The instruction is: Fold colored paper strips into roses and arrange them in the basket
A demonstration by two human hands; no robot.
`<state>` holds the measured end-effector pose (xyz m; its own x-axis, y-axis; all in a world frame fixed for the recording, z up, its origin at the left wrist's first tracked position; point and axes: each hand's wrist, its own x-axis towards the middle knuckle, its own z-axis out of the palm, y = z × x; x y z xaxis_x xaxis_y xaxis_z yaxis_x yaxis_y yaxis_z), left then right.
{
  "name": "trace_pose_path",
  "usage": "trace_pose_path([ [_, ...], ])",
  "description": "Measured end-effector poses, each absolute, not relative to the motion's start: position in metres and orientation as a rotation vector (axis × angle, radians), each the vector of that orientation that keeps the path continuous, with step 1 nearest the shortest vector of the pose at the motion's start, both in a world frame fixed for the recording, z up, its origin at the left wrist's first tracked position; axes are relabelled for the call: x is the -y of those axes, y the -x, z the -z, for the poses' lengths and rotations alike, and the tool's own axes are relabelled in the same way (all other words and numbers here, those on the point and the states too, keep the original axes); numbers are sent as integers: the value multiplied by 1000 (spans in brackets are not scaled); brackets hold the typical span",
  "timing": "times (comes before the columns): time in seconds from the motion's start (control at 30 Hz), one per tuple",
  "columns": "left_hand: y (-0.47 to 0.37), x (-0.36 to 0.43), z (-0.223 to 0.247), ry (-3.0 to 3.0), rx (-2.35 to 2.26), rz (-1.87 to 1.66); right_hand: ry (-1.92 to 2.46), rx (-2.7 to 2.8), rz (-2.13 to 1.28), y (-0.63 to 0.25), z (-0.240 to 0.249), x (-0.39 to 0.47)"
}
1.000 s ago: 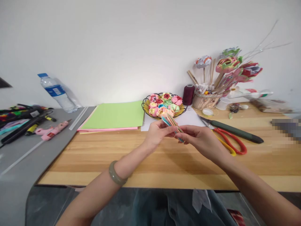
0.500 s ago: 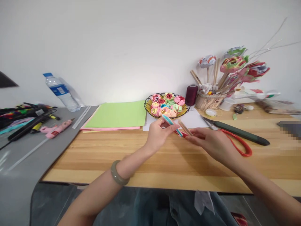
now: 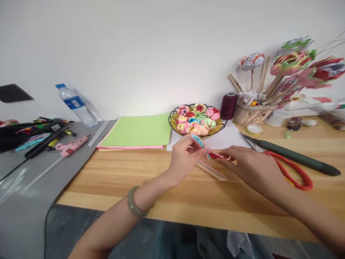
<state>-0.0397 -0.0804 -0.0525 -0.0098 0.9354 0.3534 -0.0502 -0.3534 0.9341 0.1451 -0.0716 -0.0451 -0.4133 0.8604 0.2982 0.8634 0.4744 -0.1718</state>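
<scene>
Pinching a blue-edged paper stack (image 3: pixel 198 141) between thumb and fingers, the left hand (image 3: pixel 184 158) is held above the table (image 3: pixel 129 180). By the fingertips of the right hand (image 3: pixel 245 165), a red strip (image 3: pixel 215 155) is pinched just right of the left thumb. Whether stack and strip are joined cannot be told, since their meeting place is partly covered.

The paper appears to be only partly sorted: a striped bundle (image 3: pixel 211 170) is laid on the table just below the fingers of both hands, while the stack and the red strip are not yet set down. Rolled paper flowers (image 3: pixel 194 128), finished by the look of them, are gathered in a basket (image 3: pixel 171 122) just beyond the left fingers. Farther left of those fingers, green paper (image 3: pixel 140 131) is piled over pink, seemingly uncut.

Beyond the right fingers, a thread spool (image 3: pixel 229 106) and a pot (image 3: pixel 250 113) of stemmed flowers are seen. Sideways movement to the right could be hindered by the scissors (image 3: pixel 293 166), partly hidden behind the right hand; forward reach could be limited by the basket. Well left of the fingers, a pink glue gun (image 3: pixel 72 146) and a bottle (image 3: pixel 77 106) are placed.
</scene>
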Motion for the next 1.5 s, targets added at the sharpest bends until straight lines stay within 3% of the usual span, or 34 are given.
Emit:
trace_pose_path([
  [0.1, 41, 78, 51, -1377, -996, -1498, 1536, 2532, 69, -154, 46, 52],
  [0.3, 44, 72, 45, -1173, -1090, -1581, 1621, 2663, -163, -157, 51, 32],
  [0.8, 40, 66, 53, -964, -986, -1400, 1301, 2626, -625, -166, 59, 20],
  [1.1, 39, 68, 52, -928, -933, -1315, 1271, 2551, -457, -167, 67, 21],
  [1.3, 36, 69, 51, -874, -965, -1243, 1112, 2231, 43, -160, 39, 46],
  [1.5, 32, 72, 55, -887, -913, -1143, 908, 2125, 39, -136, 22, 79],
])
